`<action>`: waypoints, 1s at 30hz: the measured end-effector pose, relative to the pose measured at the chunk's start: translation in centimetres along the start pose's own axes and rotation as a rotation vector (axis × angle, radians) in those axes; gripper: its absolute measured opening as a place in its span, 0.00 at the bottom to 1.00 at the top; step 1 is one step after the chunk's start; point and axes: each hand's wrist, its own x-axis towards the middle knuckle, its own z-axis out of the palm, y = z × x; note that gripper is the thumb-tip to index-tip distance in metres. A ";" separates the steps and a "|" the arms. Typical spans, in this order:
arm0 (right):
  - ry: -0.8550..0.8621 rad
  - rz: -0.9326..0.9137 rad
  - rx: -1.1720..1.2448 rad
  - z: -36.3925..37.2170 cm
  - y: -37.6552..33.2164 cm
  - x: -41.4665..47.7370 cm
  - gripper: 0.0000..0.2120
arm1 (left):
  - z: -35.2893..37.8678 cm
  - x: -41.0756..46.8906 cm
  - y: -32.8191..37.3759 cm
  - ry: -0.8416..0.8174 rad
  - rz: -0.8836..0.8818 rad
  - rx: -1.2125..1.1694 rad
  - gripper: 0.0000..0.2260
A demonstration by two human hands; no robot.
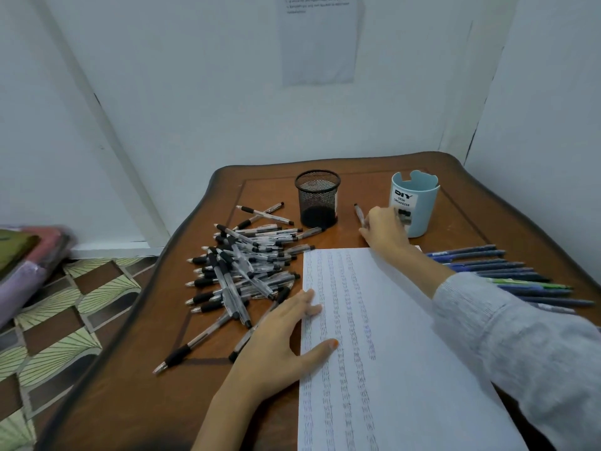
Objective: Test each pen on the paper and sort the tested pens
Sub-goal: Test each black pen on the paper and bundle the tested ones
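Paper (pixel 406 353) by the front edge of the tabletop (pixel 130 402) has columns of scribbles already, left grip (pixel 276 340) flat on it, fingers straight. Right grip (pixel 385 227) pinches a pen (pixel 358 213) beside the blue organizer (pixel 419 203) at the far edge. Big pile (pixel 240 271) still to test, I'd guess.

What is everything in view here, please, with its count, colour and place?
table: one, brown wood, lower middle
paper: one sheet, white with columns of test marks, near right of the table
clear pens: a pile, too many to count, black grips, left of the paper
blue pens: a row of several, mostly blue, some green, right of the paper
mesh cup: one, black, far side
organizer cup: one, light blue, labelled DIY, far right
wall sheet: one, white, on the wall
folded cloths: a stack, pink, green, purple, floor at left
left hand: flat on the paper's left edge
right hand: holds a pen between the cups
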 end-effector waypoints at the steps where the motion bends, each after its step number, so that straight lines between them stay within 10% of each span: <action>1: 0.038 -0.053 -0.036 0.0 -0.1 -0.3 0.11 | 0.0 0.0 0.1 -0.001 -0.001 0.005 0.27; 9: -0.053 -0.580 0.150 0.8 -3.2 -1.2 0.15 | 0.0 0.0 0.2 0.005 0.017 0.034 0.30; 20: -0.075 -0.622 -0.171 0.3 -3.0 -1.4 0.12 | 0.0 0.0 0.0 0.025 0.022 0.011 0.31; 30: -0.071 -0.140 0.973 -5.9 -1.4 -5.3 0.05 | -0.3 0.0 0.2 0.007 -0.001 0.004 0.30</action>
